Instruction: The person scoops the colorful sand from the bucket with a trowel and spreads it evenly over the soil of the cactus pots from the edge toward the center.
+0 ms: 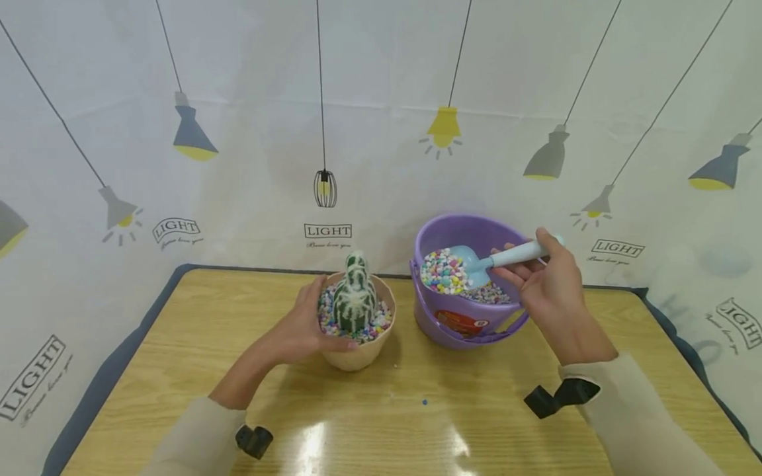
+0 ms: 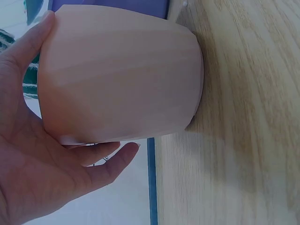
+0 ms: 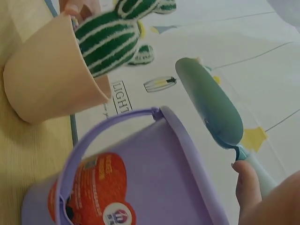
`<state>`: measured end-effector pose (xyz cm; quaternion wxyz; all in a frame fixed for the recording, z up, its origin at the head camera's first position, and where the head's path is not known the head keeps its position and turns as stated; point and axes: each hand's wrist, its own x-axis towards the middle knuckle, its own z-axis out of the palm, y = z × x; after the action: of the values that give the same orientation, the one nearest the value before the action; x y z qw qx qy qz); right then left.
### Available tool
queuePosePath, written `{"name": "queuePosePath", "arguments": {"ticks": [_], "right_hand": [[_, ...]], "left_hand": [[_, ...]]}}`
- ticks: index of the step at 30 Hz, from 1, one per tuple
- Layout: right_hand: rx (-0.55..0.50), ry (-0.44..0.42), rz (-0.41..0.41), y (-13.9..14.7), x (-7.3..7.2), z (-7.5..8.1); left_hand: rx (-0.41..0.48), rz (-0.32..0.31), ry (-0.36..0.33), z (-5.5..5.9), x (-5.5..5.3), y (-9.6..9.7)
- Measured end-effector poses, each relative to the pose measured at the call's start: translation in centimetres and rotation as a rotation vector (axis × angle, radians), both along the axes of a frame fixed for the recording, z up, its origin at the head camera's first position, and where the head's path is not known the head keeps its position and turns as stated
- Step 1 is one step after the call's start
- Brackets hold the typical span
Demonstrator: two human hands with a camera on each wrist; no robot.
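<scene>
My left hand (image 1: 303, 330) grips the side of a beige flower pot (image 1: 352, 359), thumb near the front rim and fingers behind. Inside the pot stands a green cactus with white stripes (image 1: 354, 305), ringed by small coloured pebbles (image 1: 381, 320). My right hand (image 1: 550, 281) holds a light blue hand shovel (image 1: 520, 254) by its handle. Its blade, heaped with pastel pebbles (image 1: 445, 271), hangs over the mouth of a purple bucket (image 1: 428, 317). More pebbles (image 1: 491, 293) lie inside the bucket. The right wrist view shows the shovel's underside (image 3: 213, 105) above the bucket rim.
The pot and bucket stand side by side at the back of a wooden table (image 1: 333, 423). A few stray pebbles, one of them blue (image 1: 424, 402), lie on the tabletop. Behind hangs a white cloth (image 1: 381, 132) printed with lamps. The bucket's handle (image 3: 101, 126) hangs down its front.
</scene>
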<state>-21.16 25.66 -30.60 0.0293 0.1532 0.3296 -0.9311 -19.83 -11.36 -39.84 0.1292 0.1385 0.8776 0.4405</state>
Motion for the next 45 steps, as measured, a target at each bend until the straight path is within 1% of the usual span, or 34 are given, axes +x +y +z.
{"name": "queuePosePath", "arguments": {"ticks": [5,10,12,16,20,24,28,30,32,34,37,39,41,45], "right_hand": [[-0.021,-0.014,0.004,-0.5,1.2,-0.1],[-0.017,0.029,-0.003,-1.0,2.4,-0.5],[-0.024,0.05,-0.015,-1.2,2.9,-0.7],[-0.038,0.072,-0.046,-1.8,3.9,-1.0],[-0.013,0.08,-0.074,-2.5,4.9,-1.5],[0.011,0.072,-0.113,-3.3,5.4,-1.9],[0.016,0.057,-0.133,-4.0,5.6,-2.3],[0.022,0.054,-0.128,-4.2,5.8,-2.4],[0.038,0.056,-0.122,-4.5,5.9,-2.5],[0.053,0.067,-0.119,-4.7,6.1,-2.6],[0.074,0.082,-0.129,-5.0,6.2,-2.7],[0.082,0.084,-0.143,-5.3,6.1,-2.7],[0.088,0.084,-0.158,-5.5,6.0,-2.6],[0.109,0.094,-0.169,-6.0,5.8,-2.5]], "left_hand": [[0.01,-0.025,0.008,0.0,-0.4,-0.2],[0.015,-0.046,-0.009,0.2,-0.7,-0.4],[0.028,-0.059,-0.009,0.2,-0.8,-0.4],[0.07,-0.107,0.011,0.4,-1.1,-0.7],[0.126,-0.142,0.04,0.2,-1.2,-0.8],[0.146,-0.109,0.049,-0.4,-0.8,-0.7],[0.139,-0.02,0.048,-0.8,0.3,-0.5],[0.145,0.013,0.055,-0.9,0.9,-0.3],[0.129,0.055,0.053,-0.9,1.5,0.1],[0.108,0.089,0.064,-1.1,1.8,0.5],[0.088,0.132,0.077,-1.3,1.8,1.0],[0.096,0.137,0.071,-1.2,1.7,1.1],[0.099,0.121,0.06,-1.0,1.5,1.0],[0.121,0.05,0.061,-0.6,1.0,0.5]]}}
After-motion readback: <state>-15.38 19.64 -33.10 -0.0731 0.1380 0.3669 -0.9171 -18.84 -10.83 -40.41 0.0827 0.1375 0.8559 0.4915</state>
